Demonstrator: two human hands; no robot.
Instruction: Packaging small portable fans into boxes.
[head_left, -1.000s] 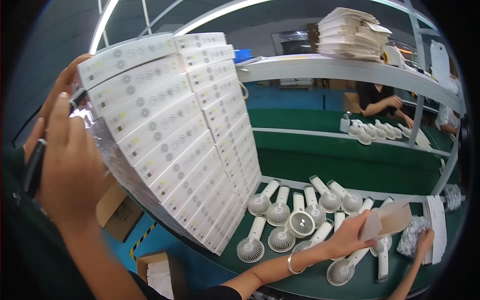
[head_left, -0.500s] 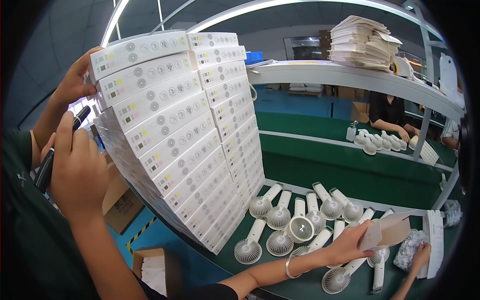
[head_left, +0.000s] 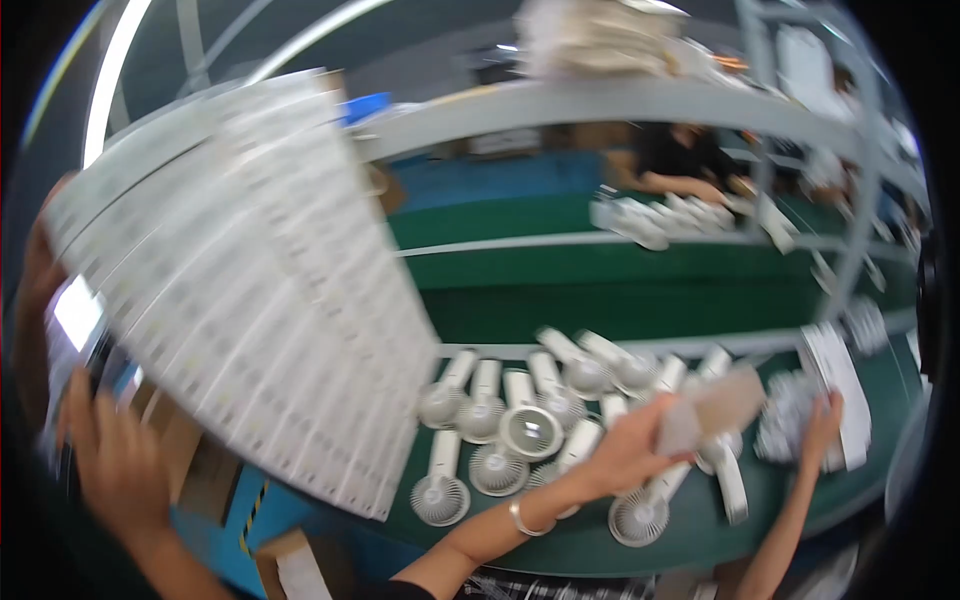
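My left hand [head_left: 625, 440], with a bracelet on the wrist, reaches over the green table and is closed on a small open carton [head_left: 715, 408], which is blurred. My right hand [head_left: 825, 425] is at the right, between a crumpled clear plastic bag [head_left: 785, 415] and a stack of white flat pieces [head_left: 843, 400]. Motion smears its fingers, so its grip is unclear. Several white handheld fans [head_left: 530, 432] lie on the table around and beyond my left hand. One fan [head_left: 640, 515] lies below that hand.
A tall stack of white boxes [head_left: 250, 300] stands at left. A co-worker's hand [head_left: 120, 470] and other hand [head_left: 40, 260] are beside it. A shelf [head_left: 600, 105] bearing a paper pile [head_left: 600, 35] spans the back. Beyond sits another person [head_left: 690, 165]. An open carton [head_left: 290, 565] stands lower left.
My view has swung and tilted, so the box stack sits farther left and lower, and my right hand higher. The picture is blurrier. My left hand keeps the carton.
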